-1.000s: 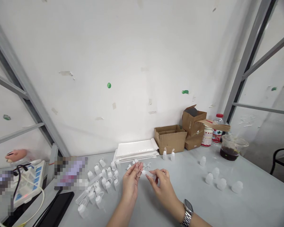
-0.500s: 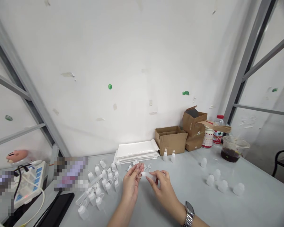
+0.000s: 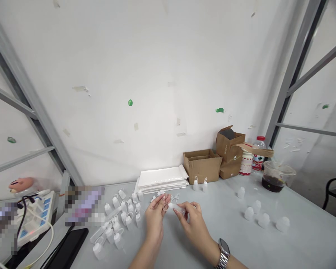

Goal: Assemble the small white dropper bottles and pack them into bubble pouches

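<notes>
Both my hands meet over the grey table (image 3: 218, 239), just in front of me. My right hand (image 3: 192, 222), with a metal watch on the wrist, grips a small translucent plastic bottle (image 3: 176, 208) lying sideways. My left hand (image 3: 155, 216) pinches the white cap with its loop (image 3: 166, 204) at the bottle's left end. To the left lies a cluster of several small white capped bottles (image 3: 120, 220). Two more capped bottles (image 3: 199, 184) stand upright beyond my hands.
A stack of white padded envelopes (image 3: 161, 178) lies by the wall, with open cardboard boxes (image 3: 203, 163) to its right. Several uncapped bottles (image 3: 261, 218) sit at right, near a lidded bowl of dark liquid (image 3: 277, 176). A power strip (image 3: 30, 216) and a black phone (image 3: 68, 246) are at left.
My hands stayed in place; the fingers shifted slightly on the cap and bottle. The view moved down a little.
</notes>
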`<state>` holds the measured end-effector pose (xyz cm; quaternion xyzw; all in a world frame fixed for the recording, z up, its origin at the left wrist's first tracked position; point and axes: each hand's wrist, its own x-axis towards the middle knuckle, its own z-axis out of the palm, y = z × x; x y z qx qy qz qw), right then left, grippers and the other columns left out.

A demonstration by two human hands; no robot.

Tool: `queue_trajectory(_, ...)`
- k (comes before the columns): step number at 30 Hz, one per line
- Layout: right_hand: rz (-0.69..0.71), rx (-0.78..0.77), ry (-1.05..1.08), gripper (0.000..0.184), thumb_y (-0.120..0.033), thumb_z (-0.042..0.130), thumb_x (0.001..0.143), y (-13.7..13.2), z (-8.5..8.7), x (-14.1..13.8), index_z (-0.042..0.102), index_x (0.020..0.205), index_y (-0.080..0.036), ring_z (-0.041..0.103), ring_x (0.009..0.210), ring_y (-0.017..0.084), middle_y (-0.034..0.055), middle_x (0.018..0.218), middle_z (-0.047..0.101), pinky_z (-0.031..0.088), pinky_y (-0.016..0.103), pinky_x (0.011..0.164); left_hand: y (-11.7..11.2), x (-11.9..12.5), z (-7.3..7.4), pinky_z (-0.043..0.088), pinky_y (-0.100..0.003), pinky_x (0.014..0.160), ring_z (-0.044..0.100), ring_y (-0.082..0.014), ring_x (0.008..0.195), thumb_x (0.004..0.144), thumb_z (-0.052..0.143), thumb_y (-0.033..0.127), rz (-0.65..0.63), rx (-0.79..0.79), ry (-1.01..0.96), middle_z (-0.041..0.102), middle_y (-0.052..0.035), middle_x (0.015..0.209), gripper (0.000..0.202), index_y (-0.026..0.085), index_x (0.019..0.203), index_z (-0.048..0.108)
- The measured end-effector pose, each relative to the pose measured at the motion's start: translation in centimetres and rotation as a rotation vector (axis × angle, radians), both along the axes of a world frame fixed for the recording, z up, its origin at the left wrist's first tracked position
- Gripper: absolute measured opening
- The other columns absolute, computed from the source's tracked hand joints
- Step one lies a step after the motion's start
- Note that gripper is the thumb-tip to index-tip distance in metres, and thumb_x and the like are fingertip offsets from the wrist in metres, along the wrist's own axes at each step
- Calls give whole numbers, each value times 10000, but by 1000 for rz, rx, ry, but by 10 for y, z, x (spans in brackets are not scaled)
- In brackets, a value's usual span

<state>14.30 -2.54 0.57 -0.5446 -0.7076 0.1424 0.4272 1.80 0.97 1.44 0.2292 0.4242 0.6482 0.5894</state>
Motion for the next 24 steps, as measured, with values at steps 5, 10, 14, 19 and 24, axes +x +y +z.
queue_trajectory(5,8,-4,11,263,-404,416,856,0,0,1,570,867,-190,506,735,191,34,689,607,380,337,741,2,-1,-2,508,-315,797,653,-210,864,712,616,121,-25,31,57,707,-126,868,121,124,832,630)
queue_trajectory(10,7,-42,34,261,-409,416,852,1,1,2,562,871,-193,500,759,198,34,693,604,391,330,733,1,-2,0,516,-317,782,656,-215,855,679,650,130,-62,24,87,712,-125,830,163,126,840,628)
queue_trajectory(14,16,-74,55,261,-414,419,847,1,2,3,562,885,-200,497,764,199,35,706,603,397,333,740,0,-2,4,508,-325,794,656,-214,853,681,647,135,-85,29,108,710,-130,841,159,121,838,628)
queue_trajectory(19,4,-136,151,260,-417,388,859,1,1,2,546,908,-217,491,820,202,37,767,603,403,326,761,1,-2,4,464,-311,866,617,-205,960,714,627,167,-111,44,29,676,-136,997,184,138,895,630)
queue_trajectory(24,-30,-163,193,265,-427,370,864,3,-3,0,536,888,-222,489,834,205,39,792,603,402,325,762,2,-3,5,487,-288,818,597,-204,999,770,562,189,-200,25,-75,656,-140,1046,159,130,897,636)
